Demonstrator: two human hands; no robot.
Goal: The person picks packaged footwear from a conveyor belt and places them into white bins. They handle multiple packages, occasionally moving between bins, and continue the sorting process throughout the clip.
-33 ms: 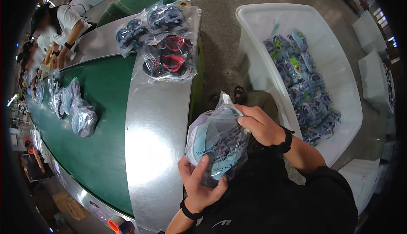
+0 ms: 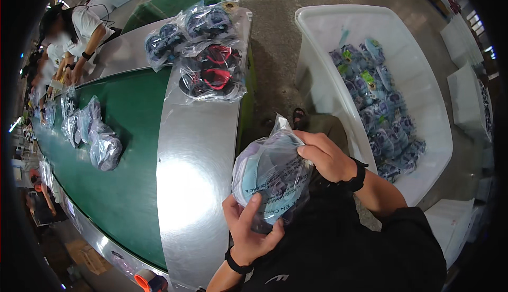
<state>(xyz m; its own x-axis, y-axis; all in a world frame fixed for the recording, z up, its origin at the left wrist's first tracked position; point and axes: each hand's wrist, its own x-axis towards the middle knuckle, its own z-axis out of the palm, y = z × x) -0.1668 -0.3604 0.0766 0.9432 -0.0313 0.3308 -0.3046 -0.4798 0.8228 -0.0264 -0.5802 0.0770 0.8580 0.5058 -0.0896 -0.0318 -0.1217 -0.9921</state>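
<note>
A clear plastic bag of sandals is held up before my body, its lilac and light-blue soles showing through the printed film. My left hand grips the bag's lower left side, with the thumb on the front. At the upper right edge, my right hand pinches the film between thumb and fingers. The bag's loose top corner points upward. Just left of it runs the metal edge of the worktable. Both wrists wear black bands.
A white bin on the right holds many bagged sandals. Bagged black-and-red sandals lie on the table's far corner beside bluish ones. More bags rest on the green belt. A co-worker stands far left; a tape roll sits lower left.
</note>
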